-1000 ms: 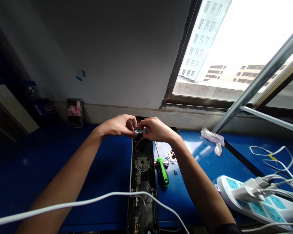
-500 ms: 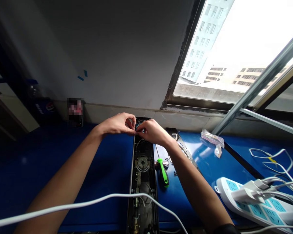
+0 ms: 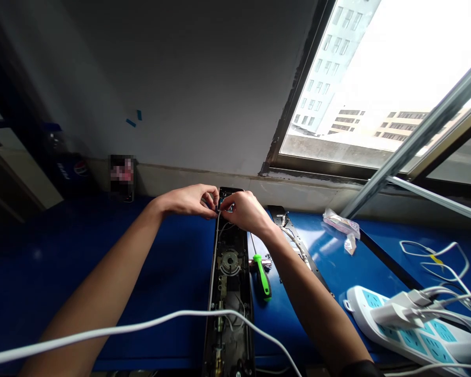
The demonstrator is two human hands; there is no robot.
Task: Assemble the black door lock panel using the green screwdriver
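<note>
Both my hands meet over the top end of an opened black door-lock body (image 3: 230, 272), which lies lengthwise on the blue bench. Its latch gears and wires are exposed. My left hand (image 3: 188, 201) and my right hand (image 3: 245, 212) pinch a thin wire (image 3: 219, 222) at a small circuit board (image 3: 225, 202), most of which is hidden by my fingers. Right of the lock and below my right forearm lie a green-handled screwdriver (image 3: 262, 277) and several small black screws (image 3: 267, 259).
A long black lock plate (image 3: 296, 235) with a white wire lies beyond my right forearm. A white power strip (image 3: 412, 335) with plugs sits at the right, and a white cable (image 3: 102, 330) crosses over the lock. A plastic packet (image 3: 341, 222) lies by the window.
My hands have drawn closer together and now cover more of the circuit board. My right forearm has shifted left, uncovering more of the black plate and its white wire.
</note>
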